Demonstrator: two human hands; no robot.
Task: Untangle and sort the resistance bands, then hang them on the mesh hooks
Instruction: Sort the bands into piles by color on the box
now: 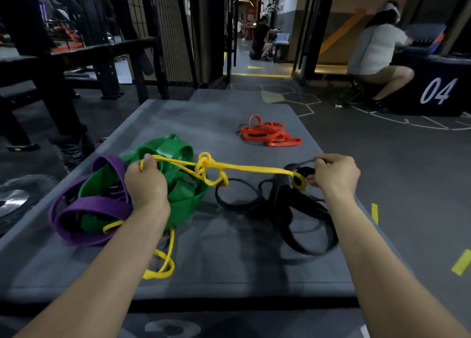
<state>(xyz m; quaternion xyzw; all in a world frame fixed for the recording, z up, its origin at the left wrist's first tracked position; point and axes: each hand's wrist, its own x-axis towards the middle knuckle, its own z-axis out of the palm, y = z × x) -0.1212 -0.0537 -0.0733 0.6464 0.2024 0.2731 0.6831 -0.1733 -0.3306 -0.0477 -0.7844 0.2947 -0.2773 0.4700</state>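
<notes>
I see my left hand (146, 182) clenched around one end of a yellow band (254, 168), and my right hand (335, 172) pinching its other end, where the band curls into a small loop beside my fingertips. Stretched level between my two hands, the thin, flat yellow band carries a loose knot (210, 170) of several loops near its middle; a further yellow length hangs below my left wrist and ends in a loop at about 6 o'clock on the grey mat (229, 274). My right hand also seems to hold a dark strap, though blur makes that hard to confirm. Under my right hand, the black bands (288, 210) form a smeared tangle whose number I cannot count. At 9 o'clock, a wide green band (178, 197) and a purple band (96, 207) lie coiled together, partly hidden by my left hand. At 12 o'clock, well apart, an orange pile (270, 132) sits alone; its separate bands are too small to count. At 2 o'clock, two people crouch on the floor, one beside a black box (433, 87) marked 04.
</notes>
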